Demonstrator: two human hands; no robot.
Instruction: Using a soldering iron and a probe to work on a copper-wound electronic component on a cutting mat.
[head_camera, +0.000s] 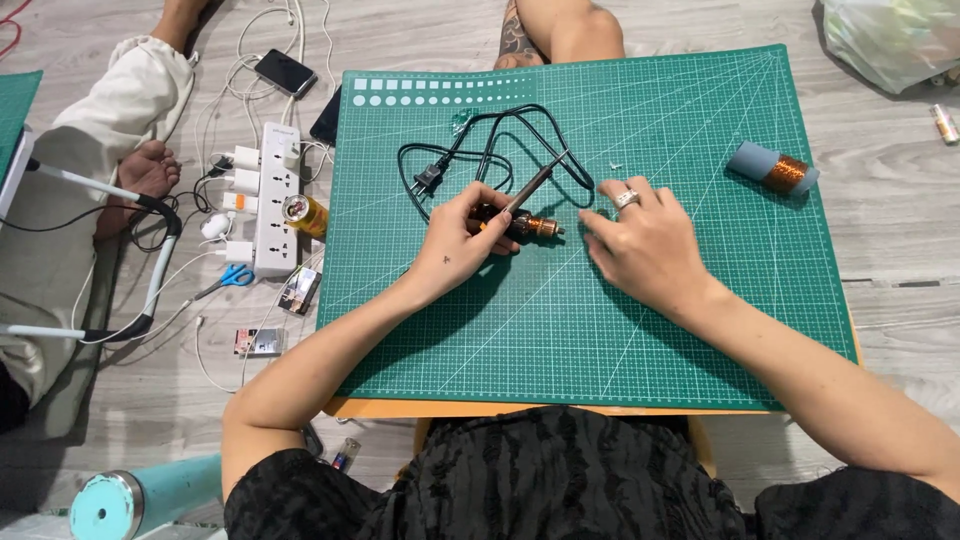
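My left hand (456, 243) grips a soldering iron (528, 224) with a dark handle and copper-coloured front end, lying on the green cutting mat (600, 320). Its black cord (500, 145) loops toward the mat's far side and ends in a plug (428, 180). My right hand (642, 240), with a ring on one finger, rests flat on the mat just right of the iron's tip, fingers spread, holding nothing.
A spool of copper wire (778, 170) lies at the mat's right. Left of the mat, on the floor, sit a white power strip (273, 200) with chargers, blue scissors (236, 277), a phone (285, 71) and a teal bottle (130, 500). Other people's legs are at the top.
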